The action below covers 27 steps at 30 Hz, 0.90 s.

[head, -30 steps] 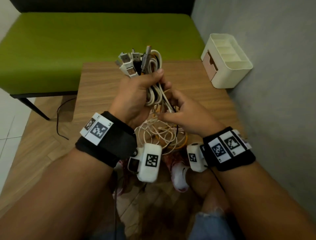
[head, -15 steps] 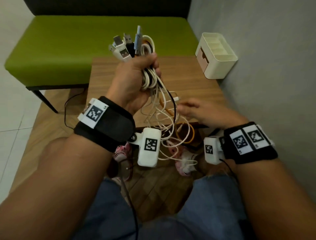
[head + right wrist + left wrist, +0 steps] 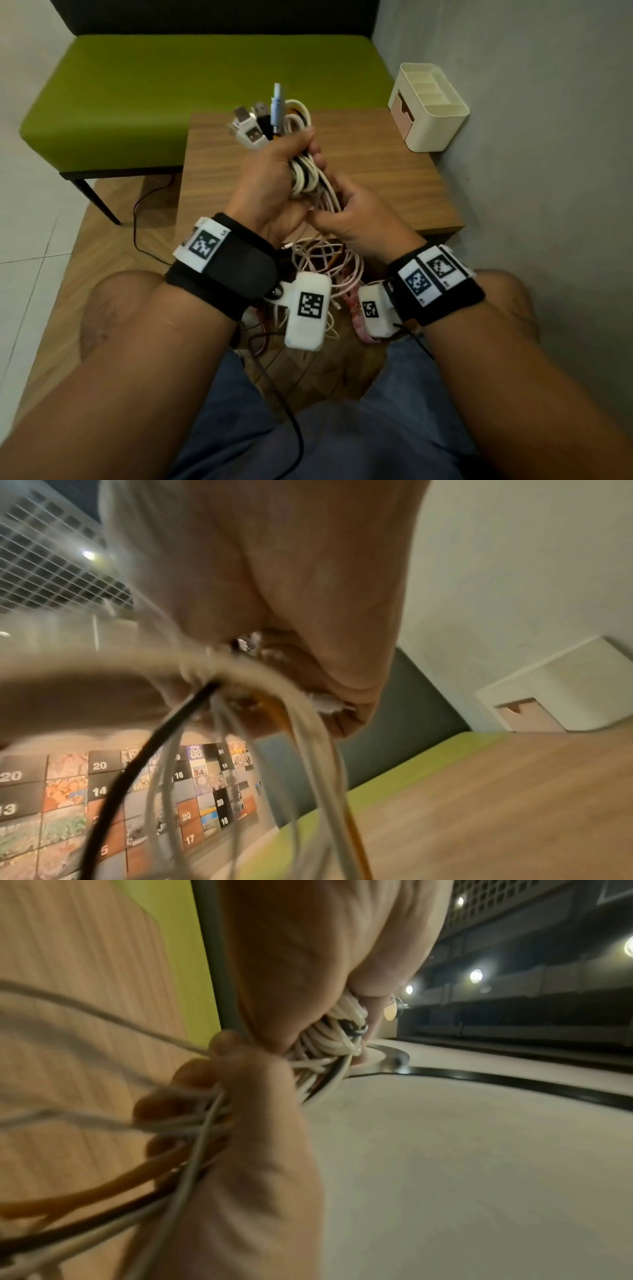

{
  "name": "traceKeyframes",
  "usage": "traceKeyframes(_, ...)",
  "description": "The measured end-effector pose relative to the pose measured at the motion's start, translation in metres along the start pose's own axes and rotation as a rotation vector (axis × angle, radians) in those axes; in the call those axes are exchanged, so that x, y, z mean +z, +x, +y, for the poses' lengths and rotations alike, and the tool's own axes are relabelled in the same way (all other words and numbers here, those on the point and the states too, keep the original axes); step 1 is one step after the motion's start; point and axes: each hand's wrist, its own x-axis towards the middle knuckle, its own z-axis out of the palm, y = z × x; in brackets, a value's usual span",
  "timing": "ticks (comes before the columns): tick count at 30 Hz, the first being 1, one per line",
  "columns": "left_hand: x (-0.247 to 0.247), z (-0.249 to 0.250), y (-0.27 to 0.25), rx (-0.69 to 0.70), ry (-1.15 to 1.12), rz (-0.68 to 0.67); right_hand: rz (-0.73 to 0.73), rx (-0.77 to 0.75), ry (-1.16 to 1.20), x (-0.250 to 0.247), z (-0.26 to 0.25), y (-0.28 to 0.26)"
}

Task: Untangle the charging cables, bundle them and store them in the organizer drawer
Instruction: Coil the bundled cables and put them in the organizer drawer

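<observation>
I see my left hand (image 3: 274, 185) clamped round the cables (image 3: 301, 171), a thick coil of smooth white, black and orange cords above the wood-grain bench (image 3: 376, 164). My right hand (image 3: 356, 216) pinches loose strands just below it. Metal plugs (image 3: 253, 126) fan out on top. The boxy cream organizer (image 3: 431, 106) stands at the bench's far right corner, its pink drawer (image 3: 402, 108) closed.
</observation>
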Motion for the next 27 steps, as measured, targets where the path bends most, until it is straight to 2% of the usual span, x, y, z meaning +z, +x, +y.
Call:
traceKeyframes(3,0.000,0.014,0.000,0.032,-0.039,-0.016,-0.032,0.134,-0.267,-0.003,0.020,-0.007)
traceKeyframes(7,-0.010,0.014,0.001,0.038,0.005,0.060,-0.154,0.365,-0.580,-0.018,0.045,-0.008)
traceKeyframes(9,-0.013,0.006,0.000,0.028,0.022,0.090,-0.171,0.389,-0.571,-0.026,0.043,-0.009)
traceKeyframes(11,-0.014,0.000,-0.003,0.038,0.026,0.090,-0.148,0.401,-0.465,-0.034,0.031,-0.014)
traceKeyframes(13,-0.016,-0.001,-0.006,0.056,0.033,0.083,-0.111,0.378,-0.420,-0.042,0.019,-0.020)
traceKeyframes(15,-0.019,-0.001,-0.007,0.077,0.039,0.087,-0.005,0.310,-0.457,-0.044,0.006,-0.025)
traceKeyframes(17,-0.020,-0.002,-0.008,0.089,0.038,0.102,0.146,0.195,-0.448,-0.039,-0.004,-0.028)
traceKeyframes(19,-0.022,-0.003,-0.010,0.097,0.034,0.108,0.215,0.069,-0.360,-0.031,-0.012,-0.029)
traceKeyframes(21,-0.022,-0.003,-0.012,0.101,0.028,0.098,0.150,0.036,-0.275,-0.021,-0.019,-0.029)
traceKeyframes(24,-0.020,0.000,-0.015,0.095,-0.026,0.077,-0.042,0.081,-0.304,-0.004,-0.017,-0.030)
traceKeyframes(27,-0.018,0.004,-0.018,0.095,-0.071,0.056,-0.077,0.100,-0.321,0.011,-0.004,-0.028)
